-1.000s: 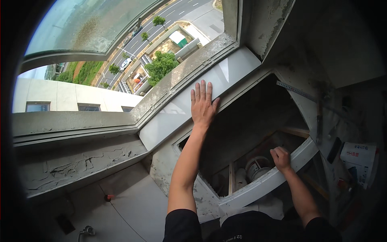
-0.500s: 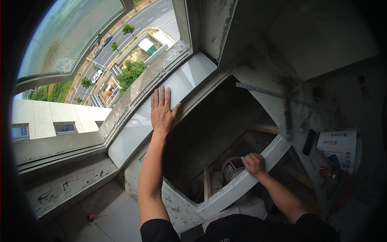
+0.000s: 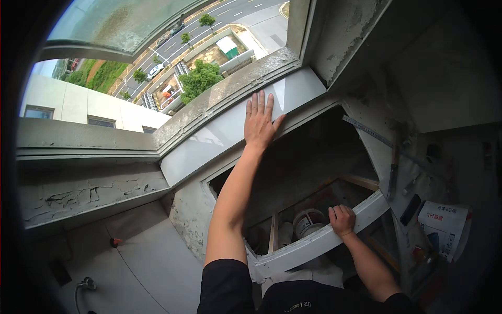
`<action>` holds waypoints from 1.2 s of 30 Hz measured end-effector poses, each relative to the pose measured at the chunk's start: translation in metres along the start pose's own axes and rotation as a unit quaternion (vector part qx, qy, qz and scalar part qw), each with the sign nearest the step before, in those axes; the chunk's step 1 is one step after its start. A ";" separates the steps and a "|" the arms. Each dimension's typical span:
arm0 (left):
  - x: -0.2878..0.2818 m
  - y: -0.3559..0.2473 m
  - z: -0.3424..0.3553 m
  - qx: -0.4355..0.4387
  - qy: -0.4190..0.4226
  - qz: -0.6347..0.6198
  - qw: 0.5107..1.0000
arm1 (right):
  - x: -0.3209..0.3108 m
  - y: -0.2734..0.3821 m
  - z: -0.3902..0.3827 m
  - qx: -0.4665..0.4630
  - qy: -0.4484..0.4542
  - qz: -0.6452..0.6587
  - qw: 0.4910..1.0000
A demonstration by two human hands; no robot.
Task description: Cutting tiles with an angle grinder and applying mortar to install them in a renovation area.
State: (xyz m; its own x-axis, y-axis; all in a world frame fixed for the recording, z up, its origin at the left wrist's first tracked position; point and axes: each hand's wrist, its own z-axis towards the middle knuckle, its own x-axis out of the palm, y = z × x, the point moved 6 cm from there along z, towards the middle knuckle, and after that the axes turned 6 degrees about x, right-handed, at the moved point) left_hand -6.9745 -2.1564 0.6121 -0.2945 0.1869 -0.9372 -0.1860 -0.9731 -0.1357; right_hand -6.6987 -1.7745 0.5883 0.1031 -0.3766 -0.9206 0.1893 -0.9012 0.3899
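My left hand (image 3: 260,123) lies flat with spread fingers on a glossy white sill slab (image 3: 219,133), which runs along the inside of an open window. My right hand (image 3: 342,220) is curled over the curved front rim of a pale countertop (image 3: 308,248). Between the hands is a large dark cutout in that countertop. Through it a round pail (image 3: 308,222) and a wooden strip (image 3: 273,233) show below. A measuring tape's blade (image 3: 366,131) lies across the cutout's right corner, with a long-handled tool (image 3: 393,170) beside it.
A dark oblong object (image 3: 410,209) and a white printed bucket (image 3: 444,230) are at the right. The window frame (image 3: 230,99) opens high above a road. Cracked plaster (image 3: 94,193) lines the left sill. A shower head (image 3: 88,284) is at the lower left.
The view has turned, shifting the window and slab rightward in the picture. My left hand sits slightly farther right along the slab. My right hand keeps its hold on the rim.
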 end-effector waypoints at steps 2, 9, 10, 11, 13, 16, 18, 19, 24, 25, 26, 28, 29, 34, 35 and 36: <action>0.005 -0.015 0.013 -0.004 -0.027 -0.003 1.000 | -0.003 -0.008 -0.004 0.009 -0.003 -0.011 1.000; -0.013 0.020 -0.027 -0.045 -0.017 0.010 0.999 | 0.013 -0.001 -0.004 -0.004 0.006 -0.001 1.000; -0.019 0.028 -0.038 -0.053 -0.014 0.016 0.998 | 0.009 -0.005 -0.007 -0.001 -0.002 -0.002 1.000; -0.025 0.037 -0.051 -0.065 -0.009 0.018 0.998 | 0.006 -0.010 -0.010 0.002 -0.002 -0.005 1.000; -0.043 0.062 -0.080 -0.085 -0.001 0.025 0.996 | 0.005 -0.011 -0.007 0.006 -0.009 -0.007 1.000; -0.071 0.108 -0.133 -0.112 0.022 0.045 0.992 | 0.001 -0.008 -0.005 -0.002 -0.008 -0.006 1.000; -0.092 0.139 -0.176 -0.135 0.040 0.060 0.988 | 0.005 -0.003 -0.006 0.000 -0.008 -0.004 1.000; -0.095 0.147 -0.188 -0.144 0.050 0.075 0.985 | 0.004 -0.003 -0.005 0.005 -0.006 -0.005 1.000; -0.075 0.126 -0.163 -0.115 0.034 0.105 0.987 | -0.003 -0.010 -0.002 0.017 -0.018 -0.003 1.000; -0.069 0.111 -0.145 -0.109 0.031 0.101 0.988 | -0.003 -0.009 -0.003 0.012 -0.016 0.002 1.000; -0.054 0.087 -0.120 -0.075 0.039 0.087 0.993 | -0.005 -0.009 -0.005 0.009 -0.022 -0.005 1.000; -0.029 0.040 -0.072 -0.037 0.045 0.069 0.996 | -0.006 -0.012 -0.004 0.011 -0.023 -0.007 1.000; -0.018 0.018 -0.049 -0.032 0.036 0.064 0.997 | -0.006 -0.012 -0.005 0.011 -0.021 -0.007 1.000; 0.021 -0.036 0.034 -0.009 0.014 0.038 0.999 | -0.005 -0.004 -0.005 0.016 -0.034 0.012 0.999; 0.024 -0.045 0.049 0.000 0.011 0.035 0.999 | -0.005 -0.006 -0.003 0.023 -0.040 0.010 0.999; 0.027 -0.055 0.062 0.008 0.004 0.027 1.000 | -0.006 -0.004 -0.003 0.019 -0.048 0.006 0.999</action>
State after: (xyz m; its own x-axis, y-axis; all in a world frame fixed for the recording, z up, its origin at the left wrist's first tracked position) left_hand -7.0304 -2.0900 0.6144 -0.2970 0.1331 -0.9456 -0.1853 -0.9794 -0.0796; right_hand -6.6974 -1.7676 0.5925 0.0117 -0.4049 -0.9143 0.1520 -0.9030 0.4019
